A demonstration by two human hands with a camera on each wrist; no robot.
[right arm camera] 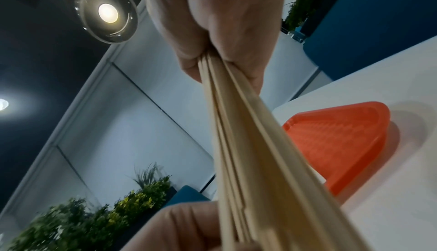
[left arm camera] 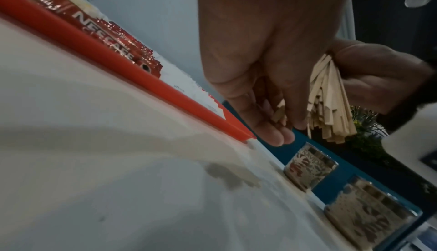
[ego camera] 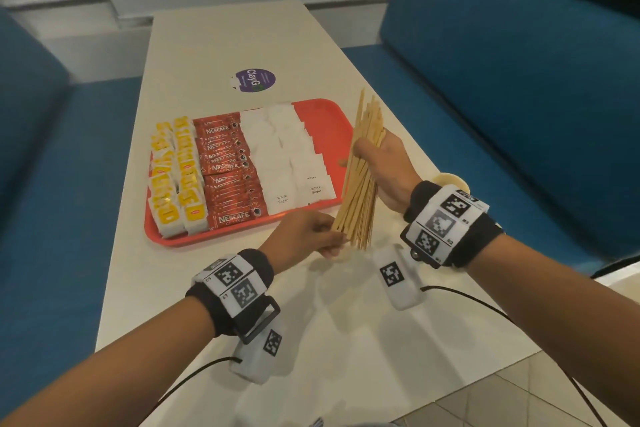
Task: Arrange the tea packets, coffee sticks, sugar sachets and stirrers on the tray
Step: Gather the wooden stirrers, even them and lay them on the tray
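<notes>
Fingers: our right hand (ego camera: 388,170) is wrapped around the middle of a bundle of wooden stirrers (ego camera: 363,170), thumb across the front; our left hand (ego camera: 308,236) pinches the bundle's near ends between thumb and fingertips (left arm camera: 281,135).
Stirrers: held off the table, tilted, fanned at both ends, just beside the right edge of the red tray (ego camera: 332,114) and not yet on it.
Done: we judge three groups are placed. Yellow tea packets (ego camera: 176,177) fill the tray's left side in two columns, red Nescafe coffee sticks (ego camera: 228,173) overlap in the middle, white sugar sachets (ego camera: 287,156) lie right of them.
Left: we judge only the stirrers remain; a bare strip of tray right of the sachets looks like their place.
Around: a round purple sticker (ego camera: 252,80) sits on the table (ego camera: 214,45) beyond the tray; two patterned cups (left arm camera: 309,169) stand right of the tray, near the table edge; blue bench seats (ego camera: 519,80) flank the table.
In the way: the sachets' right edges reach into the bare strip, so we may nudge them when laying the bundle down; loose stirrers could also splay.
</notes>
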